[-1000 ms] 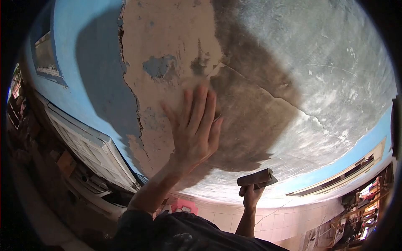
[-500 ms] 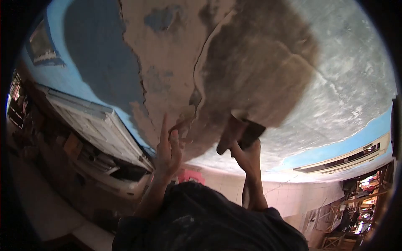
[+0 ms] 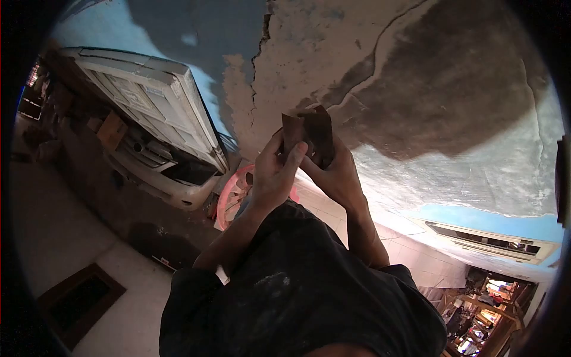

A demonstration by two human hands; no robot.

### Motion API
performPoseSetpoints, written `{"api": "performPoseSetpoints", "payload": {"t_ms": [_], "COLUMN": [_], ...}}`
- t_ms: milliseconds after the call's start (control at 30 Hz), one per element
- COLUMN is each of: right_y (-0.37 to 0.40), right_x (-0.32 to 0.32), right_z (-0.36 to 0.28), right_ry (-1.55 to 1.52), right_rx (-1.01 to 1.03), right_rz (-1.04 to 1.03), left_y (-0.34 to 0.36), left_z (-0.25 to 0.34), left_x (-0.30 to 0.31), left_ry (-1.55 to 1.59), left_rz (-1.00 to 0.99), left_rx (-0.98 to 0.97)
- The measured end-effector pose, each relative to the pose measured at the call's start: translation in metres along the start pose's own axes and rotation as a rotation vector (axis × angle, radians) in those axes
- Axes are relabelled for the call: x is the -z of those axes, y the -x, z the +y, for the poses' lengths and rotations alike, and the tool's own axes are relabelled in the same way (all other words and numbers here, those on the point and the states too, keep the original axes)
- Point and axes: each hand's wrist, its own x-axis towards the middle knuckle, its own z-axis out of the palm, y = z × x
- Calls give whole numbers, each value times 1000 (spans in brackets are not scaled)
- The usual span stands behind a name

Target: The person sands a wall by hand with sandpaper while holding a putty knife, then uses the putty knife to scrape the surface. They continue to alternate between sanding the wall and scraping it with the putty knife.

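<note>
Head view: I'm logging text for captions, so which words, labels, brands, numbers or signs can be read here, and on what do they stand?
No text can be read anywhere.
On the brown folded sheet, held between the left hand and the right hand: no print shows.
On the brown cardboard box at the left: any marking is too blurred to read.
Around the lit stalls at the lower right: too small and blurred to read.
</note>
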Motion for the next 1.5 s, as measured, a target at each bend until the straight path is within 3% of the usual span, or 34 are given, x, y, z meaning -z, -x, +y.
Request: {"api": "performPoseSetpoints", "payload": {"t_ms": [33, 100, 200, 333, 433, 500, 700, 800, 900, 933, 967, 1167, 1333, 1500], "right_y": [1, 5, 12, 10, 10, 12, 13, 16, 13, 12, 13, 13, 9, 3], "right_x": [-2, -1, 10, 4, 5, -11, -43, -50, -51, -48, -45, -38, -64, -62], "right_z": [3, 3, 3, 18, 18, 24, 26, 22, 41, 41, 38, 21, 13, 27], "right_ry": [-26, -150, -345, -555, -432, -438, -393, -436, -371, -219, -251, -323, -287, -300], "right_rx": [0, -63, -244, -216, -380, -328, -277, -210, 21, 84, 123, 309, 343, 359], "right_rz": [-20, -46, -57, 98, -118, -119, -184, -62, 70, 161, 262, 188, 368, 458], "left_y": [-2, -2, -6, -8, -6, -4, -8, -9, -13, -12, -11, -16, -23, -26], "left_z": [-4, -6, -8, -18, -22, -24, -21, -13, -23, -20, -15, -13, -19, -23], "left_x": [3, 20, 33, 52, 53, 51, 38, 30, 35, 39, 43, 33, 19, 9], "left_ry": [-1, 99, 299, 399, 445, 516, 446, 351, 410, 302, 193, -359, -869, -704], "left_rz": [7, 20, 28, -45, -121, -198, -166, -14, 87, 91, 92, 72, -37, -129], "left_rx": [-12, 205, 164, 152, 154, 204, 246, 243, 243, 255, 265, -107, -554, -618]}}
